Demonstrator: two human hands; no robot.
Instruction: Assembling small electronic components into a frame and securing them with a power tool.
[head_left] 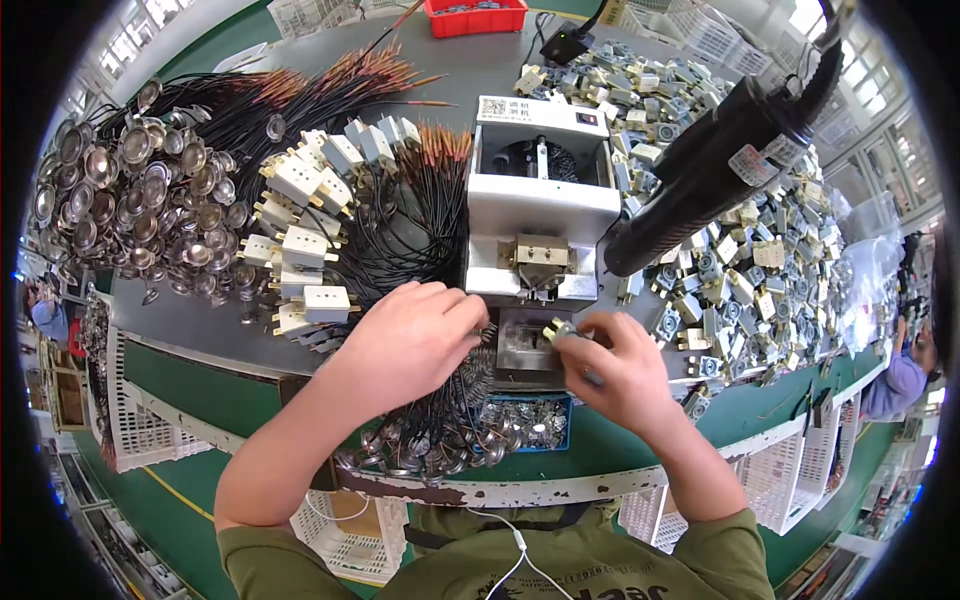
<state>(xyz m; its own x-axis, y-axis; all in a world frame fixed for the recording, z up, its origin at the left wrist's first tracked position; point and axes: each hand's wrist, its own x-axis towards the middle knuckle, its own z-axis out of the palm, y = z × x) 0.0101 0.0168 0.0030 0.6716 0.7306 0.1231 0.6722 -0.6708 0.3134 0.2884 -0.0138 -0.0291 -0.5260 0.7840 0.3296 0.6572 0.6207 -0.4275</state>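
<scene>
My right hand (622, 372) pinches a small grey-and-cream connector block (563, 330) just right of a metal fixture plate (520, 348). The fixture sits at the foot of a silver bench machine (540, 210). On the other side, my left hand (412, 340) is closed, its fingertips turned inward over a bundle of black wires (425, 235). What its fingers hold, if anything, is hidden. Under that wrist, wires hang down to several round metal caps (430, 455) near the table's front edge. Thin coiled springs (475, 375) show beside the left fingers.
A big heap of grey connector blocks (740, 260) covers the right side, with a black cylindrical tool (690, 180) hanging over it. Metal-capped wires (140, 190) pile up at left. Finished-looking cream blocks (300, 245) stand in rows. A blue tray (545, 425) and a red bin (475, 18) are around.
</scene>
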